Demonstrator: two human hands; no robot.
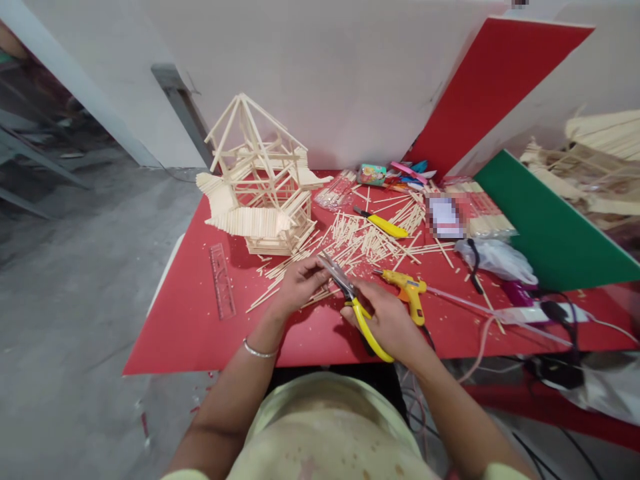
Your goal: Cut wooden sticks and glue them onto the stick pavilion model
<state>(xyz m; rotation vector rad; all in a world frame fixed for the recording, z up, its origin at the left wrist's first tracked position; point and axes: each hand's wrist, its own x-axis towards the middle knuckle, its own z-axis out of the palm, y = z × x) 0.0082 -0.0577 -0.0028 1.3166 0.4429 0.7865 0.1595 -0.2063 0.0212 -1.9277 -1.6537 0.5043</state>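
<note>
My right hand (385, 317) is wrapped round a pair of yellow-handled shears (367, 330), whose metal blades point up and left. Close to the blade tips, my left hand (301, 283) is closed in a pinch; whatever sits between its fingertips is too small to make out. Just beyond both hands lies a loose heap of cut wooden sticks (363, 237). A model house built of sticks (255, 220), with an open roof frame on top, stands behind my left hand. A yellow glue gun (410, 290) rests right of my right hand.
A yellow box cutter (385, 225) lies on the heap, and a clear ruler (221, 280) on the red tabletop (175, 327). Farther right are a phone (445, 218), packed sticks (485, 207), a plastic bag (500, 259), a green board (560, 233) and a power strip with cables (540, 313).
</note>
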